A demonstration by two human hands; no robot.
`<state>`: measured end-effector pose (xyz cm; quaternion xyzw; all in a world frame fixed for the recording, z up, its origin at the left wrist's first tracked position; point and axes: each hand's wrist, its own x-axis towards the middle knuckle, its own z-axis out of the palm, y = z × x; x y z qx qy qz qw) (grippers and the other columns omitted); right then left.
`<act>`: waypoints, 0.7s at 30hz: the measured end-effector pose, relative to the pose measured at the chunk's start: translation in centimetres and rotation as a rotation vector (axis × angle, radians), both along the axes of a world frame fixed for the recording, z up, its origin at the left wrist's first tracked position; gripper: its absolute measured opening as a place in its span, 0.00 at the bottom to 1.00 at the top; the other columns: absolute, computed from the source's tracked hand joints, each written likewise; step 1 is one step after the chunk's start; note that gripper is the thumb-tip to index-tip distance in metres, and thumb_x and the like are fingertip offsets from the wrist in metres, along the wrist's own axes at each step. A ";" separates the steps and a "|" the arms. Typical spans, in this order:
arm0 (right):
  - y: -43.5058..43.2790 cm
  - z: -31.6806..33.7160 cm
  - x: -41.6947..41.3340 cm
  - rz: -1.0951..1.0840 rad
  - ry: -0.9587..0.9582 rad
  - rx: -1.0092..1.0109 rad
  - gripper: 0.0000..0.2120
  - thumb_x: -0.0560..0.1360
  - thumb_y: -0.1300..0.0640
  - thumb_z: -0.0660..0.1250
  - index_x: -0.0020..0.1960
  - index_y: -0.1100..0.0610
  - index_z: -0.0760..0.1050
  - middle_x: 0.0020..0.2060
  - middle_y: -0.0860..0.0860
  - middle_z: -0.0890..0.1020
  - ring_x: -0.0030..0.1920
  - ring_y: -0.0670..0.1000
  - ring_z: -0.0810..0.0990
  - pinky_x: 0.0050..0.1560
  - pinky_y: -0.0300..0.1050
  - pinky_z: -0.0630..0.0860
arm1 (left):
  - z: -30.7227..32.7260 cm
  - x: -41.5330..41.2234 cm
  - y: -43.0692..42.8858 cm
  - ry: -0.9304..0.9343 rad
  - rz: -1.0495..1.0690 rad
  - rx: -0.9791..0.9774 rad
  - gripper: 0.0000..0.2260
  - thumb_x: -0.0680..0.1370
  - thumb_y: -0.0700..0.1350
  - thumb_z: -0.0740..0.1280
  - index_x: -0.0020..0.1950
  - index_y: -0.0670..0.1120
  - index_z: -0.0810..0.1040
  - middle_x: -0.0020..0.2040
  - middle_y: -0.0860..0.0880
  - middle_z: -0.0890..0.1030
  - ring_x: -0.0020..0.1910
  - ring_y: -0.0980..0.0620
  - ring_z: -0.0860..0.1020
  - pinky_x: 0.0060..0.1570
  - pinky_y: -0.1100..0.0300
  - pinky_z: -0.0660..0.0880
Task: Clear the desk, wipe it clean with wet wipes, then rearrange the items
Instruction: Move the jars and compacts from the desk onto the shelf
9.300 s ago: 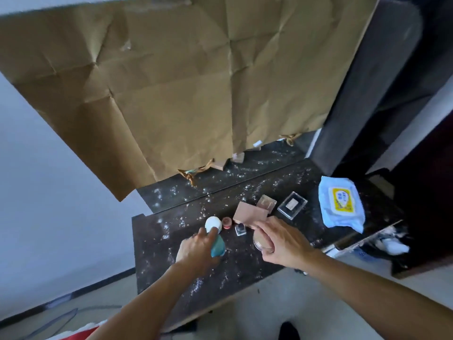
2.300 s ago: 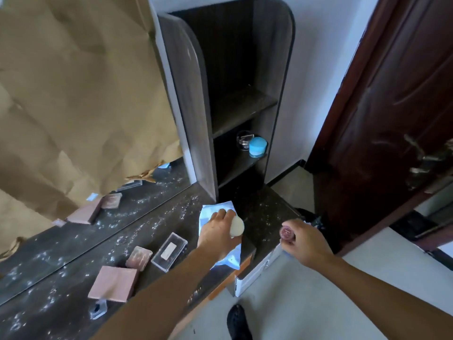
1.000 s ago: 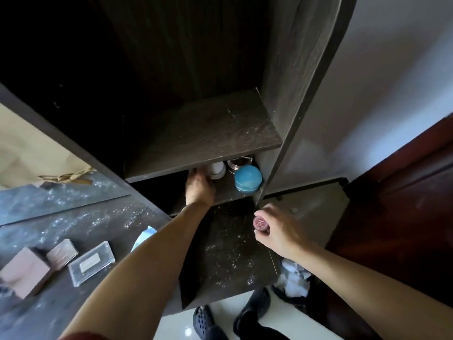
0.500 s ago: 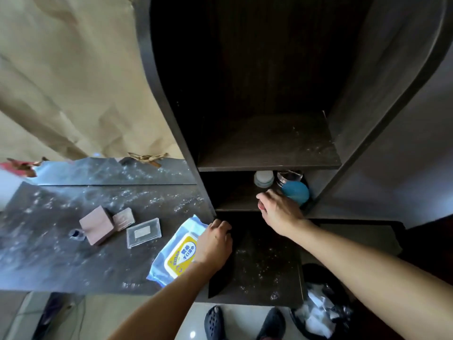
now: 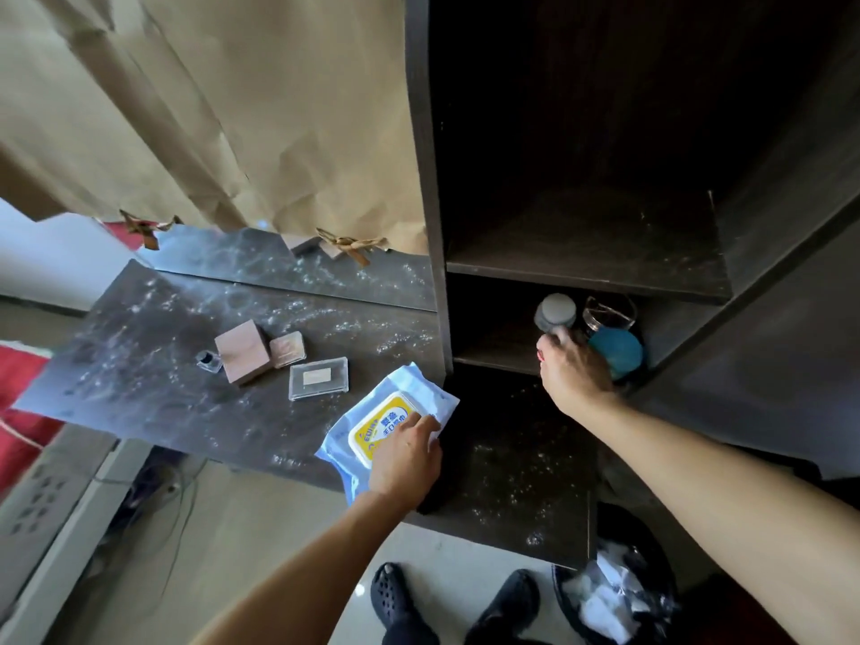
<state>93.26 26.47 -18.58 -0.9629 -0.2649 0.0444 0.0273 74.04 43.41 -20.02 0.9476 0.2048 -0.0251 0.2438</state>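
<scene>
Far left, on the dust-speckled desk (image 5: 139, 365): a small clear cube box (image 5: 209, 360) just beside a pink square box (image 5: 242, 353), then a smaller pink compact (image 5: 287, 349) and a clear acrylic case (image 5: 318, 378), all close together. Not yet cleared, not yet wiped.

Further right, near the desk's front edge and beside the shelf unit's side panel: the wet wipes pack (image 5: 395, 407), yellow lid up. Laid on top, the left hand (image 5: 405, 458), fingers (image 5: 419, 423) together and lightly bent over the lid, pressing rather than pinching as far as can be seen.

Right again, inside the dark shelf unit (image 5: 581, 253), on the lower shelf: a pale-lidded jar (image 5: 554, 314), a glass jar (image 5: 608, 311) and a blue round jar (image 5: 616, 351), crowded together. Reaching in among them, the right hand (image 5: 574, 372), back toward the camera. Fingertips at the foot of the pale-lidded jar and turned out of view, so cannot tell whether spread or holding anything.

Bottom right, on the floor: a waste bin (image 5: 614, 593) with crumpled white tissues.

Likely trouble from here:
- Knocking the glass jar or the blue round jar off the crowded shelf with the knuckles, working half blind in the shadow.
- Sliding the pack across the powder and smearing it.
- Tipping the pack over the front edge under the palm's weight.
- Wiping around the four small items instead of lifting them first, leaving dusty patches beneath.
</scene>
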 end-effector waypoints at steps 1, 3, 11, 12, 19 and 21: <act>0.1 0.2 -0.4 0.013 -0.004 0.029 0.10 0.75 0.60 0.63 0.57 0.56 0.72 0.60 0.53 0.72 0.59 0.57 0.73 0.45 0.53 0.76 | 0.1 -0.1 0.4 -0.010 0.004 0.001 0.11 0.78 0.44 0.60 0.58 0.46 0.77 0.53 0.47 0.79 0.50 0.43 0.78 0.45 0.53 0.72; 0.7 0.7 -1.6 0.052 -0.020 0.110 0.11 0.74 0.56 0.65 0.56 0.54 0.74 0.61 0.50 0.72 0.62 0.55 0.70 0.44 0.52 0.75 | 0.5 -0.3 1.7 -0.020 0.013 0.015 0.11 0.78 0.45 0.60 0.58 0.46 0.77 0.54 0.48 0.79 0.51 0.46 0.78 0.47 0.54 0.72; 9.0 1.4 -9.7 0.298 0.042 0.251 0.09 0.72 0.54 0.66 0.51 0.54 0.77 0.48 0.48 0.80 0.52 0.53 0.78 0.40 0.50 0.76 | 2.7 -5.0 11.0 -0.018 0.107 0.083 0.10 0.76 0.45 0.62 0.56 0.48 0.76 0.55 0.50 0.78 0.52 0.45 0.77 0.44 0.55 0.71; 10.7 1.3 -10.5 0.313 0.060 0.234 0.10 0.72 0.53 0.64 0.52 0.53 0.77 0.49 0.48 0.79 0.54 0.53 0.77 0.42 0.50 0.75 | 2.8 -6.1 12.5 -0.021 0.115 0.094 0.08 0.76 0.45 0.62 0.54 0.47 0.76 0.54 0.50 0.78 0.51 0.45 0.77 0.43 0.55 0.71; 23.0 0.6 -16.5 0.333 0.156 0.188 0.12 0.73 0.52 0.62 0.56 0.52 0.74 0.52 0.48 0.78 0.57 0.52 0.75 0.47 0.47 0.72 | 3.4 -15.3 24.0 0.000 0.143 0.122 0.08 0.77 0.48 0.61 0.53 0.47 0.75 0.50 0.49 0.77 0.49 0.46 0.78 0.43 0.54 0.73; 26.2 0.5 -18.0 0.336 0.166 0.173 0.14 0.73 0.51 0.62 0.57 0.51 0.74 0.54 0.47 0.78 0.58 0.51 0.75 0.48 0.46 0.72 | 3.3 -17.4 27.4 0.012 0.158 0.128 0.08 0.76 0.47 0.61 0.53 0.48 0.75 0.51 0.49 0.77 0.50 0.46 0.78 0.43 0.53 0.74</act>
